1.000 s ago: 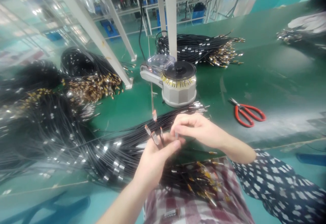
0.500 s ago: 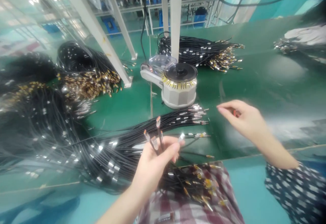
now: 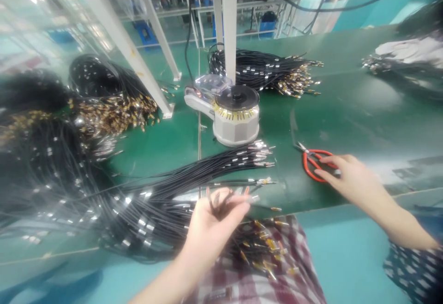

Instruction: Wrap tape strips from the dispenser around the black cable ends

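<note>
My left hand point(image 3: 216, 223) is closed around several black cable ends point(image 3: 217, 202) with silver and orange tips, above the near edge of the bench. The cables' long bodies run left into a large loose bundle point(image 3: 138, 216). Over the bench on the right, my right hand point(image 3: 346, 175) has thumb and fingers on the red handles of small pliers point(image 3: 313, 158), whose pointed metal jaws face away to the left. Whether the pliers rest on the bench surface I cannot tell. More cable ends point(image 3: 265, 248) with yellowish tips lie across checkered cloth below my left hand.
A round white tape dispenser point(image 3: 236, 124) stands mid-bench, beside a white upright post point(image 3: 230, 27). Cable bundles lie behind it point(image 3: 256, 71) and at the left point(image 3: 114, 110). A row of cable ends point(image 3: 256, 154) points right in front of it. White gloves or cloth point(image 3: 411, 52) lie far right.
My right hand has moved right and down, and the red-handled pliers now show at its fingers. My left hand has turned, tilting the cable ends lower. The view shifted slightly.
</note>
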Available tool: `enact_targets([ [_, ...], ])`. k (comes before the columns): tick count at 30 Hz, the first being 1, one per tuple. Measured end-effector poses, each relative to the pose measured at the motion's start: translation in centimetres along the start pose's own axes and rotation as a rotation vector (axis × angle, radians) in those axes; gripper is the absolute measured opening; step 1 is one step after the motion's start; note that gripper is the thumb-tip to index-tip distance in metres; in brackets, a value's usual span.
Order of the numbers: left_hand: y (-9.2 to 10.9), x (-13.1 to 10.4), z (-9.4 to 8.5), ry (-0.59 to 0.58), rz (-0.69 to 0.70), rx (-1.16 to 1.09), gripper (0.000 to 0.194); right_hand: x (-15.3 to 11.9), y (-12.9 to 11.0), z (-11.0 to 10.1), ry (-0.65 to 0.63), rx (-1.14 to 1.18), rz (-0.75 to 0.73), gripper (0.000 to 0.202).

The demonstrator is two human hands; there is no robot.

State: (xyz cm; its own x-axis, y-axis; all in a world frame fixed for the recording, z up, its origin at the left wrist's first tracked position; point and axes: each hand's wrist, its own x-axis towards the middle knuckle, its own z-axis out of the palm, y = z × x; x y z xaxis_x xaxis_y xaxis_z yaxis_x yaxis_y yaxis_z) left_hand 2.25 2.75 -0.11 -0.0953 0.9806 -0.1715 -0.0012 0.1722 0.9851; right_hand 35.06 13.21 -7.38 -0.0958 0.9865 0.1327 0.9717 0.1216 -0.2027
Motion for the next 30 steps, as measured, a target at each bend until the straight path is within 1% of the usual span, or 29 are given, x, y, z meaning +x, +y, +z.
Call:
enact_targets([
  [2, 0.1, -0.2, 0.1, 0.033, 0.054, 0.05, 0.008, 0.0, 0.3, 0.0, -0.054, 0.09, 0.067, 0.042],
  [4, -0.1, -0.4, 0.0, 0.045, 0.137, 0.111, 0.011, 0.1, 0.4, -0.5, -0.15, 0.162, 0.157, 0.038],
  [6, -0.5, -0.5, -0.2, 0.038, 0.231, 0.185, 0.015, 0.4, 0.1, -1.5, -0.268, 0.205, 0.231, 0.037],
  [8, -0.8, -0.6, -0.4, 0.02, 0.308, 0.246, 0.018, 0.6, -0.7, -3.0, -0.412, 0.367, 0.256, 0.037],
  [11, -0.8, -0.7, -0.5, -0.01, 0.383, 0.294, 0.021, 0.2, -3.0, -5.4, -0.633, 0.839, 0.21, 0.042],
  [12, -0.8, -0.7, -0.6, -0.024, 0.402, 0.302, 0.021, -0.2, -4.0, -6.1, -0.685, 0.952, 0.183, 0.041],
  [13, -0.7, -0.7, -0.6, -0.034, 0.419, 0.307, 0.02, -0.5, -5.1, -6.7, -0.722, 1.022, 0.129, 0.039],
  [14, -0.6, -0.8, -0.6, -0.043, 0.434, 0.31, 0.019, -0.9, -6.1, -7.3, -0.756, 1.04, 0.071, 0.036],
  [15, -0.5, -0.8, -0.7, -0.047, 0.447, 0.309, 0.019, -1.2, -7.1, -7.8, -0.78, 1.012, 0.015, 0.033],
  [17, -0.5, -0.8, -0.8, -0.054, 0.47, 0.302, 0.017, -1.7, -8.9, -8.6, -0.797, 0.874, -0.125, 0.028],
  [18, -0.6, -0.8, -0.9, -0.054, 0.479, 0.3, 0.016, -1.7, -9.6, -8.9, -0.768, 0.781, -0.212, 0.027],
  [19, -0.6, -0.9, -1.0, -0.051, 0.487, 0.3, 0.015, -1.7, -10.3, -9.3, -0.719, 0.686, -0.312, 0.027],
  [21, -0.7, -1.0, -1.2, -0.053, 0.494, 0.31, 0.015, -1.3, -11.5, -10.0, -0.611, 0.505, -0.49, 0.018],
  [22, -0.7, -1.0, -1.3, -0.055, 0.497, 0.315, 0.016, -1.0, -12.0, -10.3, -0.549, 0.429, -0.553, 0.018],
  [23, -0.7, -1.1, -1.3, -0.061, 0.501, 0.319, 0.016, -0.7, -12.4, -10.6, -0.5, 0.364, -0.601, 0.024],
  [25, -0.5, -1.2, -1.4, -0.076, 0.509, 0.324, 0.017, 0.0, -13.2, -11.0, -0.441, 0.278, -0.68, 0.032],
  [28, -0.3, -1.3, -1.5, -0.079, 0.518, 0.337, 0.017, 0.6, -14.0, -11.5, -0.419, 0.196, -0.792, 0.031],
  [30, -0.2, -1.4, -1.5, -0.073, 0.531, 0.343, 0.017, 0.8, -14.4, -11.7, -0.408, 0.14, -0.841, 0.03],
])
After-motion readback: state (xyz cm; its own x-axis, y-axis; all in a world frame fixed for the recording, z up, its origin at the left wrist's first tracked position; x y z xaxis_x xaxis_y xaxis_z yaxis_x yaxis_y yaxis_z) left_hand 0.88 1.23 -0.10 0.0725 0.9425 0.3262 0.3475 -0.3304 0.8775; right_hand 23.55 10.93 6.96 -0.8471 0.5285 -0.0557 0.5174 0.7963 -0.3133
